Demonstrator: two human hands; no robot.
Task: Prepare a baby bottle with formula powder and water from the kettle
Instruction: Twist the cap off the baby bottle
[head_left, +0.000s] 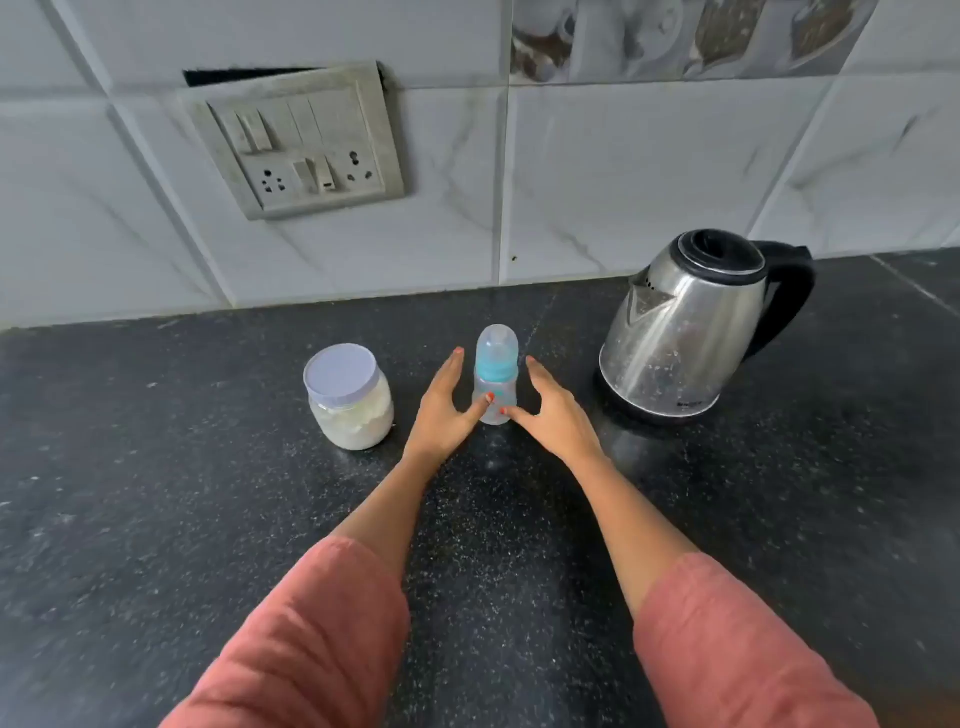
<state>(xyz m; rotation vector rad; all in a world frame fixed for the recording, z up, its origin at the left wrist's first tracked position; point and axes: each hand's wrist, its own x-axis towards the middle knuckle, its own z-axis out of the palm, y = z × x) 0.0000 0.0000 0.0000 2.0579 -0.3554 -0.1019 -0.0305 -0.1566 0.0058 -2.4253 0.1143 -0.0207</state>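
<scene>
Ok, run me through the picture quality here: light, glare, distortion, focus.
Head view: soft, even light, faint shadows on the counter; head view: bright glare streaks on the steel kettle; head view: the wide lens bows the joints of the wall tiles and the counter edge; head view: bottle and jar fairly sharp, sleeves softer.

I'm looking down at a home kitchen: a black speckled stone countertop (156, 493) meets a wall of white marble-veined tiles (649, 176), topped by a band printed with cups (675, 36). A grimy grey switch-and-socket plate (301, 145) sits in that wall, and a stainless steel electric kettle with a black handle (685, 332) stands on the counter.
</scene>
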